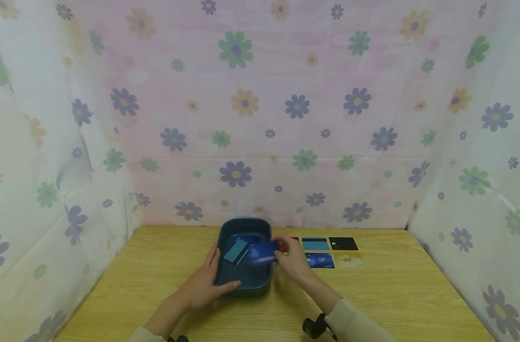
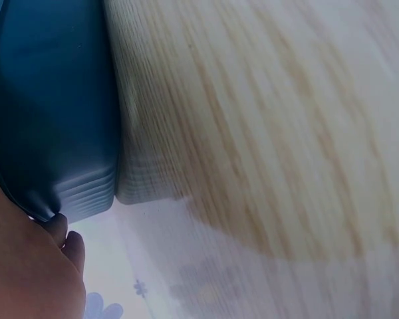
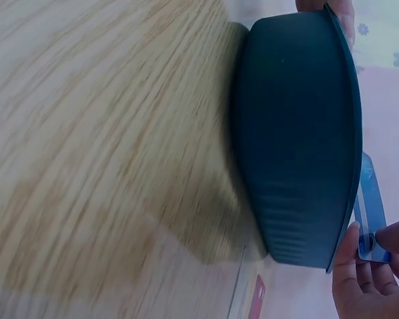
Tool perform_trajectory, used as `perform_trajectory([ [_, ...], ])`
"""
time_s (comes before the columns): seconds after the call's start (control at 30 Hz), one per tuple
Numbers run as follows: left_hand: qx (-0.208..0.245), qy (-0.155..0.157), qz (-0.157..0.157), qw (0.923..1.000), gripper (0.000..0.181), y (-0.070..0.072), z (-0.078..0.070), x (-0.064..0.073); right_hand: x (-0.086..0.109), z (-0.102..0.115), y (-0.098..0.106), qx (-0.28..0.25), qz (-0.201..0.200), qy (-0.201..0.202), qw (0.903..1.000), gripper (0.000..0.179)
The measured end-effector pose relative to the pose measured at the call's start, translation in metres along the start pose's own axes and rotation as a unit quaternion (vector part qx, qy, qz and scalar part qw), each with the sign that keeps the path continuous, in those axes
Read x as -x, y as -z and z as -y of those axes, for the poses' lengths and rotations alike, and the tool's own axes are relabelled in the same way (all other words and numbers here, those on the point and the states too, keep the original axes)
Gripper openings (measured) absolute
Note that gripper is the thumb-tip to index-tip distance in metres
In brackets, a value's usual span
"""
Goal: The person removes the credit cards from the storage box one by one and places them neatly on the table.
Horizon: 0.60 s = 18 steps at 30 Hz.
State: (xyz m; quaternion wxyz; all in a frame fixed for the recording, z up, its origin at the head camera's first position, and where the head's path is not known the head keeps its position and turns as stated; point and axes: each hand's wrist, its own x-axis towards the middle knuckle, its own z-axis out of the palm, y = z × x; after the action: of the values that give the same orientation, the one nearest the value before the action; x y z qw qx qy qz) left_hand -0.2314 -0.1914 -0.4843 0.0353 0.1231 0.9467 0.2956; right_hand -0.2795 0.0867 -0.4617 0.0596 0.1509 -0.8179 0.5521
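A dark teal plastic bin (image 1: 247, 281) stands on the table. Inside it lie a light blue card (image 1: 234, 251) with a dark stripe and, at the far end, a darker blue card (image 1: 248, 238). My left hand (image 1: 200, 284) holds the bin's near left side, its thumb over the front rim; the left wrist view shows fingertips (image 2: 58, 227) at the rim. Between thumb and fingers my right hand (image 1: 295, 261) pinches a blue card (image 1: 263, 252) over the right rim. In the right wrist view this card (image 3: 370, 199) stands just beyond the rim.
Right of the bin, cards lie in two rows: a partly hidden red card (image 1: 295, 241), a striped light blue card (image 1: 315, 243), a black card (image 1: 343, 243), a blue VIP card (image 1: 321, 260) and a gold card (image 1: 349, 259). Flowered cloth (image 1: 268, 118) surrounds the wooden table (image 1: 396, 285).
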Motion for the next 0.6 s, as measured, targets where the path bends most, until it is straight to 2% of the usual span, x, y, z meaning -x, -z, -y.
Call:
perform_trajectory([
  [0.13, 0.0, 0.0, -0.002, 1.0, 0.122, -0.001, 0.001, 0.0, 0.003, -0.004, 0.006, -0.008, -0.001, -0.009, 0.9999, 0.035],
  [0.3, -0.006, 0.003, -0.004, 1.0, 0.123, -0.001, 0.001, 0.0, 0.007, -0.01, 0.017, 0.011, -0.003, -0.027, 0.9996, 0.034],
  [0.47, -0.005, 0.006, 0.0, 1.0, 0.122, -0.001, 0.001, 0.0, 0.01, -0.016, 0.026, -0.008, -0.002, -0.047, 0.9989, 0.035],
  [0.6, 0.0, 0.007, 0.004, 1.0, 0.122, 0.0, 0.0, 0.0, 0.013, -0.019, 0.033, -0.01, -0.006, -0.042, 0.999, 0.034],
])
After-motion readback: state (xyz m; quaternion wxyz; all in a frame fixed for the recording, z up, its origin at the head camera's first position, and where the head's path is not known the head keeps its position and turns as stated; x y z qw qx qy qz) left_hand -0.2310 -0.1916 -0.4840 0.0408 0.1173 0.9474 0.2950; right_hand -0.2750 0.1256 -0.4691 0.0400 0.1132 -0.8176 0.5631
